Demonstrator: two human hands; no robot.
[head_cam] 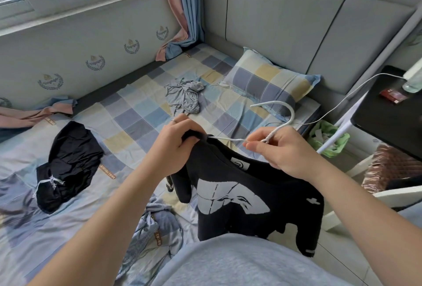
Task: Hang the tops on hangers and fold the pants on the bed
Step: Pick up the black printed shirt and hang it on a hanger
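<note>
My left hand (177, 142) grips the shoulder of the black top (246, 199), fingers curled tight round a bunch of fabric at the neckline edge. A ring shows on one finger. My right hand (283, 150) pinches the white hanger (277, 121) at the twisted neck just under its hook, thumb and fingers closed on the wire. The hook curves up and away toward the pillow (269, 82). One wire arm of the hanger runs from my right hand leftward into the top's collar by my left hand. The top hangs in the air between both hands, above the bed (137, 107) edge, its white graphic and neck label facing me; one sleeve droops below my left hand.

On the checked sheet: black pants (68, 162) crumpled on the left, white drawstring showing; a grey garment (185, 97) bunched near the middle, just short of the pillow; a blue-grey garment (153, 224) rumpled at the near edge beside the hanging top. Right of the bed, a black table (388, 121) with a white cable (338, 102) trailing toward the bed, and a green basket (328, 139) on the floor below.
</note>
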